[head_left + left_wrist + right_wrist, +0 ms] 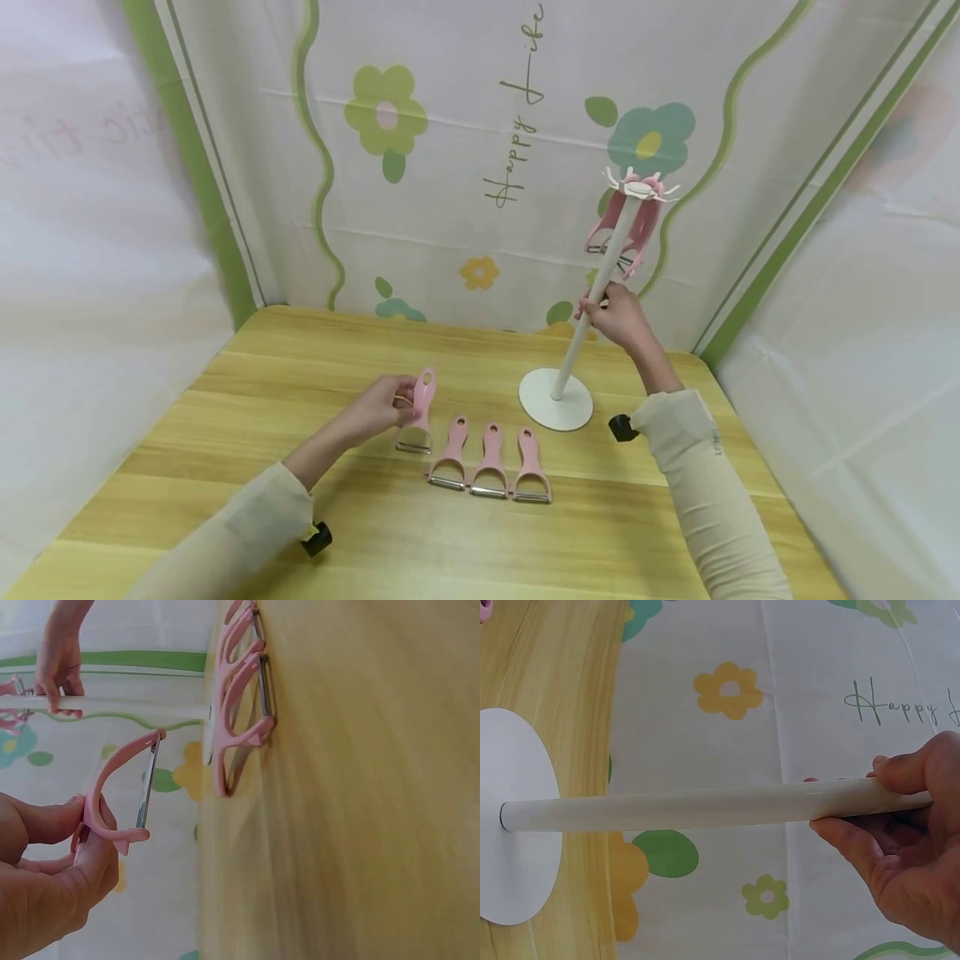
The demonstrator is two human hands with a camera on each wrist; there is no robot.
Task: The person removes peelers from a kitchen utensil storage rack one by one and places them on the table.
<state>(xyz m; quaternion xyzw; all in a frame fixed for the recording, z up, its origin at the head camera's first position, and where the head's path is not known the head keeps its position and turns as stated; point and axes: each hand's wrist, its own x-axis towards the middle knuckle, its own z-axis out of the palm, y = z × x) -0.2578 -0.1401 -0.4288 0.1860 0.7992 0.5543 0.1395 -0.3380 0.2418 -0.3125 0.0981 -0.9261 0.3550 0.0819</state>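
Note:
My left hand [380, 410] pinches a pink Y-shaped peeler [424, 396] by its handle, blade end down. In the left wrist view that peeler [96, 796] is off the table, its metal blade facing the wood. With my right hand [619, 315] I grip the white pole [667, 810] of an upright rack about midway up. The rack's round base [534, 402] stands on the table. Two or so pink peelers [643, 229] hang from the hooked top [639, 191]; the pole partly hides them. Three more peelers [491, 454] lie in a row, blades toward me.
A wooden table [315, 350] carries everything. Behind it hangs a flower-printed curtain [442, 192], with white cloth [862, 400] at the sides. The row of peelers lies between my left hand and the rack base. Small black devices [318, 539] sit at both wrists.

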